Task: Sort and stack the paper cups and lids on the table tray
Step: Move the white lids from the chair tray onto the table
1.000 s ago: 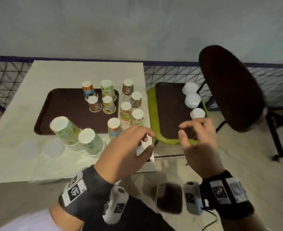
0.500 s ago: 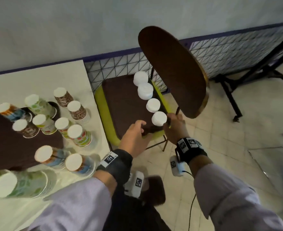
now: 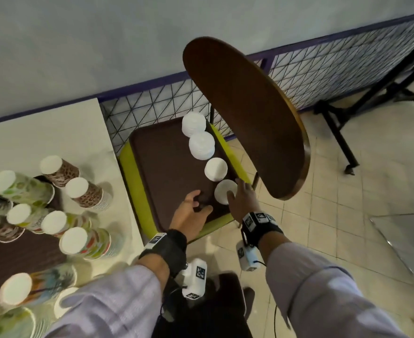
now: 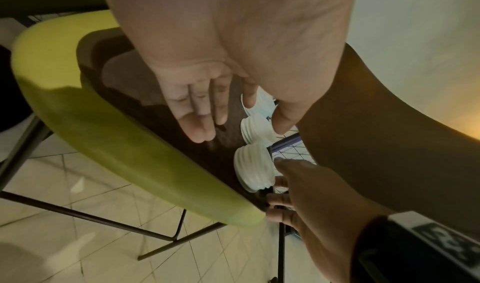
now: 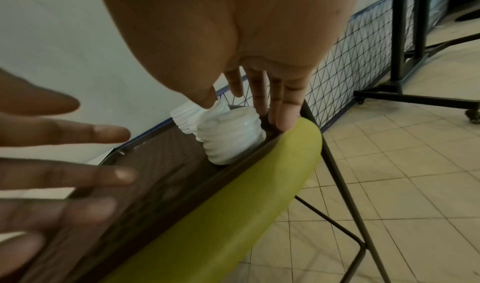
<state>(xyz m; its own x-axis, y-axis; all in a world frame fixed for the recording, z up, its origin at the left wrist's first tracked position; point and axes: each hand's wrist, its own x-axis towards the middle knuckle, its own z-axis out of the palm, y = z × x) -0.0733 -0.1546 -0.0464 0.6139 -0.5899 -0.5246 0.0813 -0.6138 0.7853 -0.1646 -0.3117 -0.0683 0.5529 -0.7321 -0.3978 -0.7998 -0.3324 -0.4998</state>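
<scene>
We reach with both hands to the brown tray (image 3: 167,167) on the chair seat (image 3: 130,172), probably to lift it. Our left hand (image 3: 191,213) hovers over it with fingers spread and empty. Our right hand (image 3: 241,200) touches the tray edge beside the nearest lid stack (image 3: 225,191), fingers straight. The cups (image 3: 79,240) wait on the counter (image 3: 54,132); the counter tray is mostly cut off.

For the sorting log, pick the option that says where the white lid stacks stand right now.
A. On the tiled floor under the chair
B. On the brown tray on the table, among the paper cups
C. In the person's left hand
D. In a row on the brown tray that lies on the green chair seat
D: four white lid stacks stand in a row along the right side of the brown tray that lies on the green chair seat.
</scene>
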